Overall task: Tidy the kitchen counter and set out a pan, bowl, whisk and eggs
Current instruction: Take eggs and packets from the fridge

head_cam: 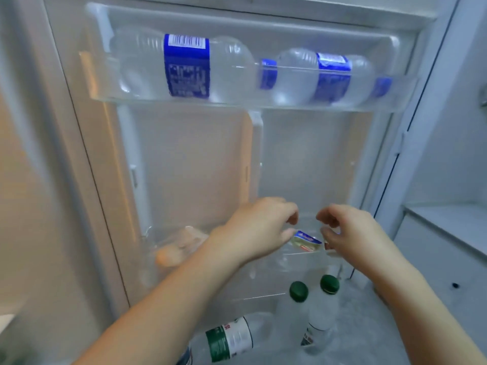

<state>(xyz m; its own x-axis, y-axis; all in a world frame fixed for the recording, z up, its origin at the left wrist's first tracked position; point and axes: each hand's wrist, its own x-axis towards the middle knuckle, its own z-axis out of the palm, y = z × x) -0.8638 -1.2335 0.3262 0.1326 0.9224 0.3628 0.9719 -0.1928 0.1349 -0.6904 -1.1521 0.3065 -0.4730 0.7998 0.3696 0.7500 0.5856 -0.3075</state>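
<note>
The eggs (172,255) lay at the left end of the middle door shelf (274,262) of the open fridge, behind its clear wall and partly hidden by the left forearm. The left hand (259,227) and right hand (353,233) hung over that shelf's right half, fingers curled, either side of a small blue-topped packet (307,240); blur left it unclear whether either gripped anything. Two blue-labelled water bottles (184,67) lay along the upper door shelf (237,104).
</note>
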